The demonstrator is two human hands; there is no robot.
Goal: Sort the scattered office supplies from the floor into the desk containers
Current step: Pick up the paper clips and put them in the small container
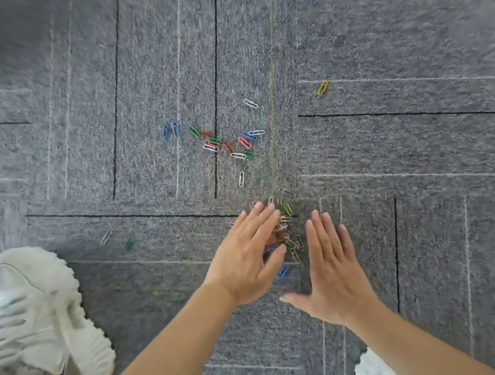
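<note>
On grey carpet tiles [144, 62], spread left hand [245, 257] and spread right hand [334, 272] flank paper clips [289, 244].

L forearm [169, 348] and R forearm [413, 348] bare up to the frame edge. L hand [245, 263] and R hand [334, 272] have short, pale nails. On the L side, a chunky off-white ribbed sneaker [36, 319]: thick scalloped sole edge, wavy ribs along the side, smooth glossy toe cap, greyish-purple lining at the ankle opening. Bottom R, a bit of a 2nd white ribbed shoe [370, 369], mostly cut off.
</note>
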